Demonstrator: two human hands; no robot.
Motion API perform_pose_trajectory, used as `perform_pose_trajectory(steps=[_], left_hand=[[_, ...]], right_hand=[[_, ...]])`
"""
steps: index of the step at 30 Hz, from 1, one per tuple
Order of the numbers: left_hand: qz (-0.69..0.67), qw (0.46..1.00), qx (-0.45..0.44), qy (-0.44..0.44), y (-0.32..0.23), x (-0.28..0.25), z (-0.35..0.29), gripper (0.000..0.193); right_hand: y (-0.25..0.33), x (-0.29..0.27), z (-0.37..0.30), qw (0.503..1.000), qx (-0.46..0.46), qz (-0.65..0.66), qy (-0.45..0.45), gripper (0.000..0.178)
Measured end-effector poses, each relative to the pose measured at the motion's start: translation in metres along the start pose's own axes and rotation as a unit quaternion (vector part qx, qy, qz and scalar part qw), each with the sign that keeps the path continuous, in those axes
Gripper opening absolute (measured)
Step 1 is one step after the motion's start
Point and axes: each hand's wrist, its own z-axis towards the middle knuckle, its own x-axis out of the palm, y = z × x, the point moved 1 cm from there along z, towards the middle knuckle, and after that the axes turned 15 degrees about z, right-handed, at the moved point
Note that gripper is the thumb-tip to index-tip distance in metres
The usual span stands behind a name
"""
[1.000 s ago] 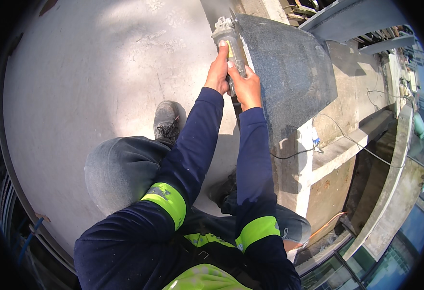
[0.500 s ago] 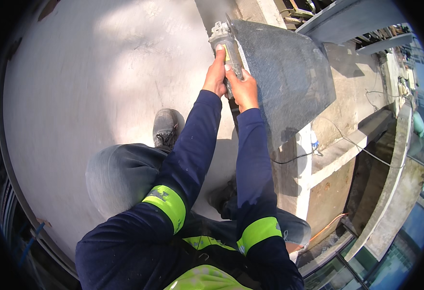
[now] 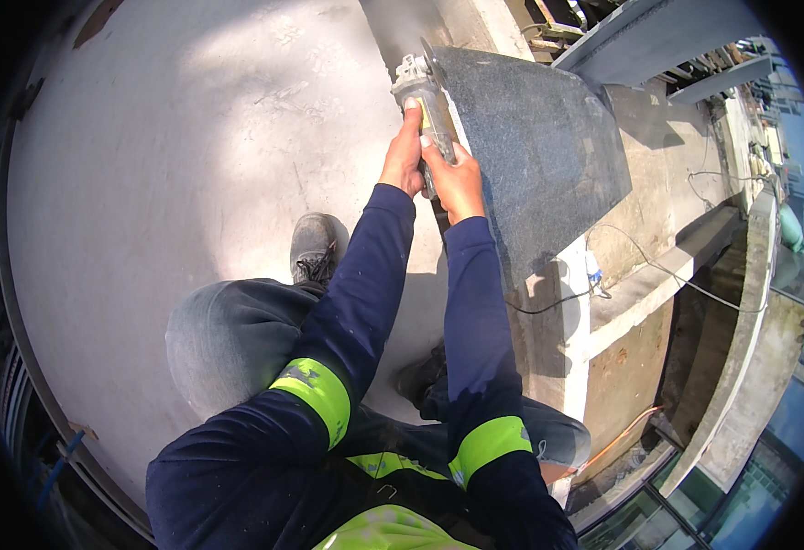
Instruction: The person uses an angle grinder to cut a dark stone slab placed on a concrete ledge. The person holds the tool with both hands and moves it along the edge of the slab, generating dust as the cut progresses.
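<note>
Both my hands are wrapped round a dusty grey angle grinder, held out at arm's length. My left hand grips its body from the left side, thumb laid along the top. Lower on the body, my right hand closes from the right. The thin cutting disc stands on edge at the tool's far right, at the upper left corner of a dark grey stone slab. Whether the disc touches the slab I cannot tell. The slab's pale cut edge runs beside the grinder.
Under the slab is a concrete ledge. A black cable runs from beneath it to a blue plug. My shoe rests on the dusty pale floor. A concrete parapet drops away at the right.
The grinder and both hands have shifted slightly left and down in the picture, and the slab appears a little farther left too. My grip is unchanged.
</note>
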Motion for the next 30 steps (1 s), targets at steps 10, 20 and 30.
perform_pose_trajectory(steps=[10,20,30], left_hand=[[0.004,1.0,0.005,0.008,0.0,0.0,0.002,0.081],[-0.011,1.0,0.009,-0.014,-0.004,0.005,0.009,0.092],[-0.011,1.0,0.013,-0.014,-0.001,0.005,-0.008,0.092]], right_hand=[[-0.002,0.001,0.002,1.0,-0.013,0.007,-0.014,0.08],[0.004,0.002,0.014,0.999,0.0,-0.022,-0.023,0.081],[0.0,0.0,-0.001,1.0,-0.01,-0.004,-0.028,0.076]])
